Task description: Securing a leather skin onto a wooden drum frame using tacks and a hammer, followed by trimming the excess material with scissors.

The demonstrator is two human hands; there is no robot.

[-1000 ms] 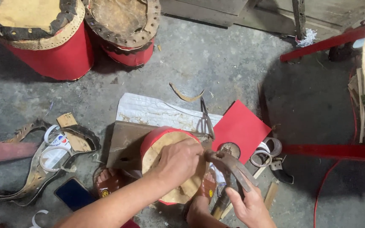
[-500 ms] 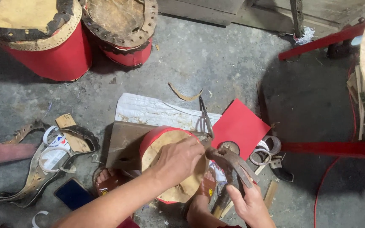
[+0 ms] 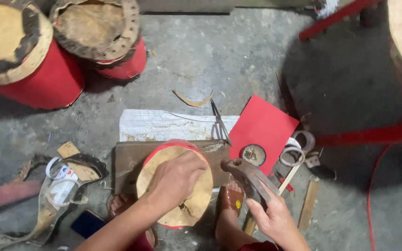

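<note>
The left hand [image 3: 175, 179] presses flat on the small drum [image 3: 175, 186]; the right hand [image 3: 275, 218] grips a hammer [image 3: 247, 174] just beside its rim — bare concrete beyond, hammer handle partly hidden.

Position: your one camera sits on your head, above the concrete floor [image 3: 238, 60].
Facing: you look steeply down, your arms entering from the bottom edge.
Nearness: close; the small red drum [image 3: 175, 186] fills lower centre.
Overlap: only one view.
</note>
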